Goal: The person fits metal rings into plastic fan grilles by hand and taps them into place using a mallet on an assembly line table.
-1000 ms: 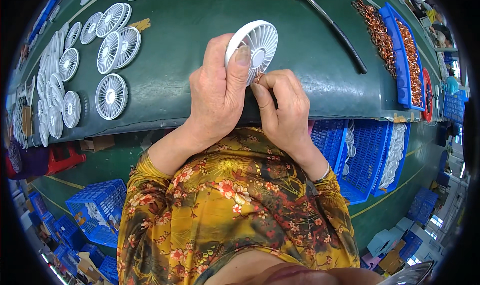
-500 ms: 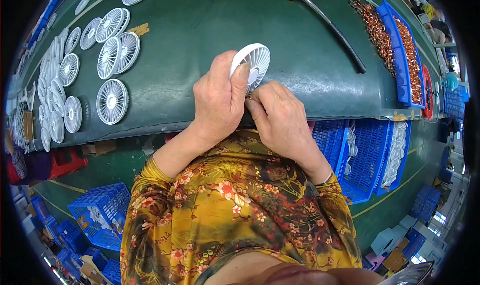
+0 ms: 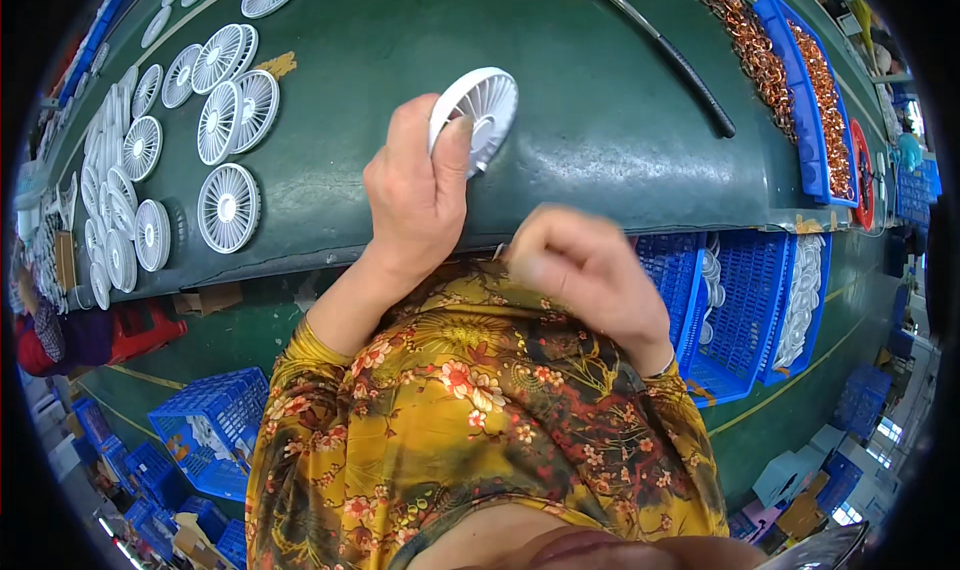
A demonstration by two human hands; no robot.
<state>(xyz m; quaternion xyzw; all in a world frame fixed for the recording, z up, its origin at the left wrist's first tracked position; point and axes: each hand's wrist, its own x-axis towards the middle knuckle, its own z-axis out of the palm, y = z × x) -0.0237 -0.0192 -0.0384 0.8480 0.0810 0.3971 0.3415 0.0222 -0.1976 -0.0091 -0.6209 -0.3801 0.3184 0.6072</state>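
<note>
My left hand (image 3: pixel 418 185) grips a round white fan grille (image 3: pixel 484 120) by its rim, above the front part of the green table. The grille is tilted, its spokes and hub partly covered by my thumb. A small tab sticks out at its lower edge. My right hand (image 3: pixel 585 265) is apart from the grille, over the table's front edge, blurred by motion. Its fingers are curled in a pinch; what they hold, if anything, is too small to tell. More white grilles (image 3: pixel 229 208) lie to the left, some overlapping or leaning in rows.
On the green table (image 3: pixel 370 100), a mallet (image 3: pixel 655 35) with a yellow head lies at the back right. Beyond it are a pile of copper-coloured clips (image 3: pixel 752 60) and a blue tray (image 3: pixel 800 100) of similar pieces. Blue crates (image 3: pixel 735 315) with white parts stand below the table at right.
My right hand has come away from the grille and moved down to the right. My left hand has shifted slightly left and up with the grille.
</note>
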